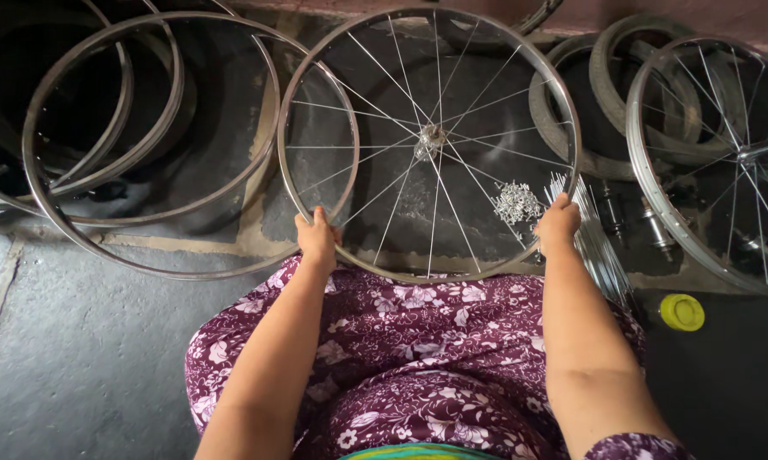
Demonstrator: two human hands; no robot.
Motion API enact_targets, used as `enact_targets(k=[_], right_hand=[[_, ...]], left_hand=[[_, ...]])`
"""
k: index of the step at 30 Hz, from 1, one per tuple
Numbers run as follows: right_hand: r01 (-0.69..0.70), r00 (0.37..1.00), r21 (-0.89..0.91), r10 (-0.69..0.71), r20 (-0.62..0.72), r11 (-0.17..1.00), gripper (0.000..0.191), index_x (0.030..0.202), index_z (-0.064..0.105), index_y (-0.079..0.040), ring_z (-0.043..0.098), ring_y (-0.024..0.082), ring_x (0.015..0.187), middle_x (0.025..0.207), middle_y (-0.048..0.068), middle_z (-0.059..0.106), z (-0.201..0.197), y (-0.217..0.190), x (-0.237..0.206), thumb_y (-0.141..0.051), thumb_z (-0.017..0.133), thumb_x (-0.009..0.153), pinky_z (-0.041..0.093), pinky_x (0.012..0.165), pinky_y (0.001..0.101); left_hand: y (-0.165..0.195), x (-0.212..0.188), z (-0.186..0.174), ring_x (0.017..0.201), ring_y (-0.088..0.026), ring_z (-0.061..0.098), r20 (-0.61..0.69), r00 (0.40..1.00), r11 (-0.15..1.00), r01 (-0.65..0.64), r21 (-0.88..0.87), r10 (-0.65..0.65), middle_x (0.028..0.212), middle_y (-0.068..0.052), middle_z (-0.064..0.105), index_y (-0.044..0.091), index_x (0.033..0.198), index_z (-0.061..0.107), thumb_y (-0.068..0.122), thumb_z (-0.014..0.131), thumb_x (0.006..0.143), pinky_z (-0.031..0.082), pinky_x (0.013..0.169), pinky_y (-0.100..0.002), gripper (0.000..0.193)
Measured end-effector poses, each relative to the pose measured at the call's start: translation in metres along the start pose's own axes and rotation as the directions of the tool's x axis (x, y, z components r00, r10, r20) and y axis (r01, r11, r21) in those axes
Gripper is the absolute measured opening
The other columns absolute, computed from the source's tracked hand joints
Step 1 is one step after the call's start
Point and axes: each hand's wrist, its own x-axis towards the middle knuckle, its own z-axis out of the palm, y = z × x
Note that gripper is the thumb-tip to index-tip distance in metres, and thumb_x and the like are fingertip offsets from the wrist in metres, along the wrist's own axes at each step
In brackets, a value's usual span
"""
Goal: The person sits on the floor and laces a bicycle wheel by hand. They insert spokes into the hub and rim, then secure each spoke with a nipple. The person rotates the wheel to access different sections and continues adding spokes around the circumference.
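One spoked wheel stands upright at 12 o'clock, its lower rim against the lap. Left hand grips the rim at 7 o'clock, fingers closed; right hand grips at 4 o'clock, fingers curled. Three bare rims lean at 10 o'clock, partly cut off. Second spoked wheel, cropped, at 2 o'clock. Loose spokes, small parts pile, one yellow cap lie on concrete floor.

Silver spoked wheel, purple dress — white floral print, yellow lid, grey floor
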Motion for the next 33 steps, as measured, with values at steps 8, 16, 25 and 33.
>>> enact_targets(k=[8,16,25,33], right_hand=[[-0.037,0.998,-0.084,0.033,-0.049,0.996,0.046,0.091,0.054,0.001,0.06,0.025,0.042,0.065,0.015,0.062,0.003,0.008,0.002,-0.041,0.045,0.105,0.048,0.037,0.0389],[-0.034,0.999,-0.08,0.033,-0.019,0.996,0.054,0.093,0.055,0.007,0.059,0.023,0.045,0.066,0.014,0.06,0.002,0.009,0.003,-0.044,0.045,0.109,0.047,0.037,0.0364],[-0.039,0.999,0.262,0.039,0.006,0.964,0.044,0.096,0.053,-0.001,0.049,0.016,0.045,0.067,0.005,0.051,-0.011,-0.012,-0.01,-0.042,0.045,0.107,0.043,0.038,0.0318],[-0.018,0.999,0.385,0.005,0.036,0.923,0.035,0.098,0.052,-0.002,0.043,0.013,0.045,0.067,0.003,0.045,-0.02,-0.017,-0.015,-0.037,0.046,0.103,0.04,0.039,0.0305]], left_hand=[[-0.001,-0.001,-0.001,0.043,-0.018,0.052,0.013,0.998,0.998,0.063,-0.021,-0.063,0.065,-0.009,0.055,0.009,0.112,0.046,0.029,0.059,0.101,0.041,0.038,-0.034,0.026],[-0.004,0.004,0.0,0.042,-0.018,0.051,0.047,0.999,0.999,0.018,-0.051,-0.016,0.063,-0.009,0.055,0.007,0.113,0.045,0.031,0.058,0.102,0.04,0.037,-0.033,0.03],[0.01,-0.005,-0.002,0.041,-0.016,0.048,0.075,0.988,0.973,-0.115,-0.199,0.132,0.061,-0.007,0.051,0.007,0.115,0.044,0.027,0.056,0.104,0.038,0.038,-0.032,0.026],[0.016,-0.013,-0.006,0.042,-0.016,0.048,0.09,0.982,0.967,-0.141,-0.212,0.163,0.06,-0.006,0.05,0.008,0.115,0.043,0.027,0.055,0.104,0.038,0.038,-0.032,0.024]])
